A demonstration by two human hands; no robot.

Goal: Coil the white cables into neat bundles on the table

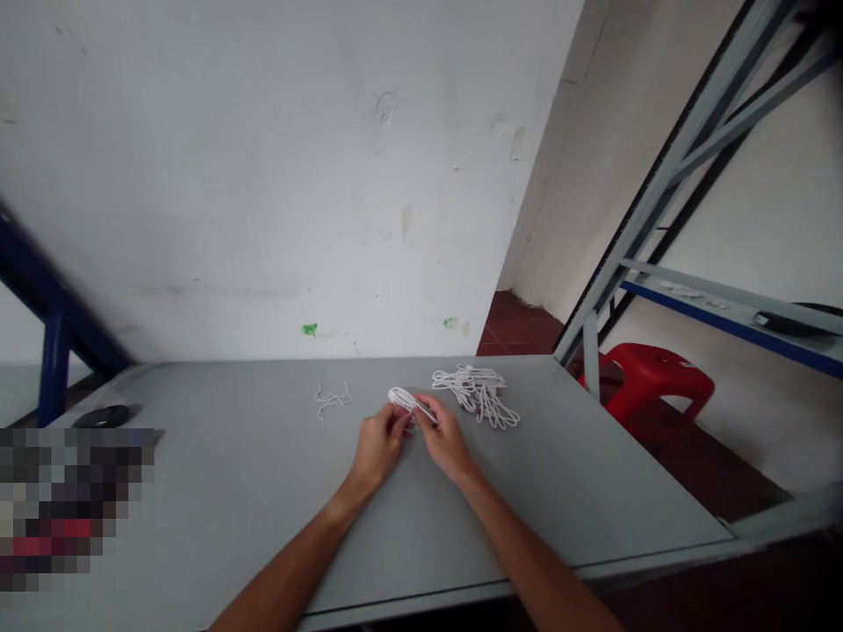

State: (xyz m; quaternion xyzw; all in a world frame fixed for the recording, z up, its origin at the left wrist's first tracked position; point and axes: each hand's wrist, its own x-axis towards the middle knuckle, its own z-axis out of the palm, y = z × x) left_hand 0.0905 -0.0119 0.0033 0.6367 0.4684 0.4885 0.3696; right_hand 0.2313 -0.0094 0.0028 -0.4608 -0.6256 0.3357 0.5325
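Observation:
A coiled white cord [401,398] is held between my two hands, just above the grey table [250,491]. My right hand [440,430] is closed around the right part of the coil. My left hand [382,439] pinches at its lower left side; the fingertips are partly hidden, and a short bit of cord shows near them. To the right of my hands lie several more white cord bundles [469,379], looped and overlapping. Short loose pieces of white string [335,398] lie on the table to the left.
A black computer mouse [102,416] sits at the table's left side, beside a blurred-out area. A white wall [263,175] rises behind the table. Beyond the right edge are a red plastic stool [649,373] and a metal frame with a shelf [738,320].

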